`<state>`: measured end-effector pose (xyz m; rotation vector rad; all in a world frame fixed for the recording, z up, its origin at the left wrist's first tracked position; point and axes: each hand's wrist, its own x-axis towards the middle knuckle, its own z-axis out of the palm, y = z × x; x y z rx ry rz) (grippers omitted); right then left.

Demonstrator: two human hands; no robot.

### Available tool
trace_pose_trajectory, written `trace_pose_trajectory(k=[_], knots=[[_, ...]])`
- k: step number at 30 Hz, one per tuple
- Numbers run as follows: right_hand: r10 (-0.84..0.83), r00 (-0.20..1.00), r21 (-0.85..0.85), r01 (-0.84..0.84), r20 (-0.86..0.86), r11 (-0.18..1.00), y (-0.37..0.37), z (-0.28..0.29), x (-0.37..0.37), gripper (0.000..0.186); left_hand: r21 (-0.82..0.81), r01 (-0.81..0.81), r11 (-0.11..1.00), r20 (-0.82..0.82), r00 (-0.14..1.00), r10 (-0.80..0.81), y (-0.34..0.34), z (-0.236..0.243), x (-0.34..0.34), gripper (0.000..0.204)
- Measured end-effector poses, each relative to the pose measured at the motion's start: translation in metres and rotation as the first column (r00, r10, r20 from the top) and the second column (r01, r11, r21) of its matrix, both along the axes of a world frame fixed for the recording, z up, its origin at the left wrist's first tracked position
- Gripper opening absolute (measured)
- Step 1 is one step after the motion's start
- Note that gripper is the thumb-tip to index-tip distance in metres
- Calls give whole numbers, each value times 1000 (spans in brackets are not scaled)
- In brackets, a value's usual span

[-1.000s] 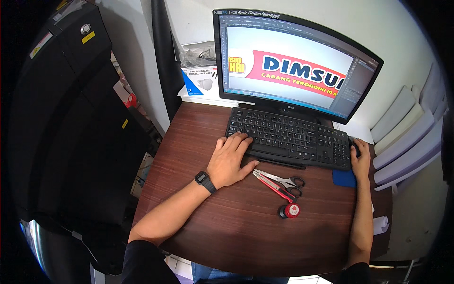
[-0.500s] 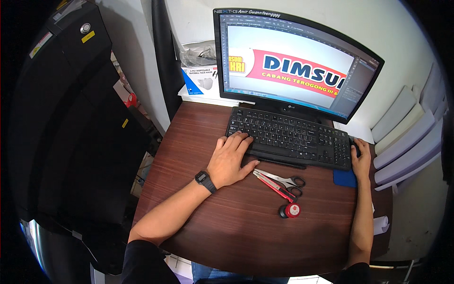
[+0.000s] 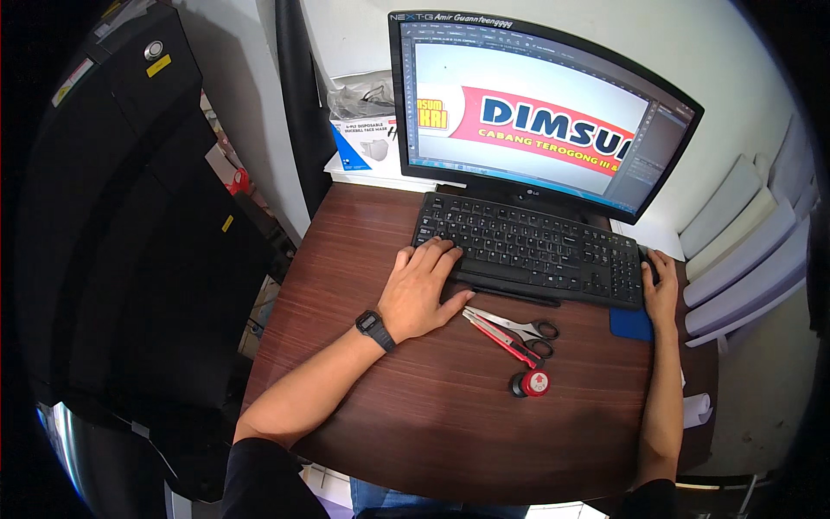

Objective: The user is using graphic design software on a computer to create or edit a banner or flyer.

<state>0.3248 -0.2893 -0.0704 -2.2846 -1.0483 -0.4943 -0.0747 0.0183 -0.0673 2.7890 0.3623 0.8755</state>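
Note:
My left hand point(image 3: 417, 290) lies over the left end of a black keyboard point(image 3: 527, 246), fingertips on the keys and thumb stretched out on the desk. A black digital watch point(image 3: 370, 323) circles that wrist. At the keyboard's right end, my right hand point(image 3: 661, 290) is curved round a dark computer mouse point(image 3: 652, 272), most of which the hand hides. Behind the keyboard, a monitor point(image 3: 536, 117) shows a pink and red banner design in an editing program.
Before the keyboard lie scissors point(image 3: 510, 324), a red box cutter point(image 3: 506, 341) and a red-and-black round stamp point(image 3: 534, 383). A blue mouse pad point(image 3: 630, 324) sits near my right wrist. A mask box point(image 3: 367, 145) stands behind left; paper rolls point(image 3: 748, 251) lean at right.
Both hands keep nearly the same places. The whole view has shifted very slightly, and a tiny dark mark now shows at the upper left of the screen's white area.

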Motion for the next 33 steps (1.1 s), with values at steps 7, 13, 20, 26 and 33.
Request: trace_pose_trajectory(k=[7,13,20,26,33], knots=[[-3,1000,0,3,7,1000,-2,-1,1,38,9,4,1000,14,1000,-4,0,-2,1,69],[1,1000,4,-1,-4,1000,0,-1,0,39,-8,0,1000,12,1000,0,-1,-1,-1,68],[1,1000,42,-1,-8,999,-1,1,-1,34,-121,-122,985,110,985,135,4,3,2,53],[10,1000,55,-10,2,998,-1,0,1,31,-104,-122,987,77,988,131,4,2,1,46],[-4,1000,67,3,11,998,-1,-4,3,30,-5,-81,997,-39,996,81,-1,-2,2,49]])
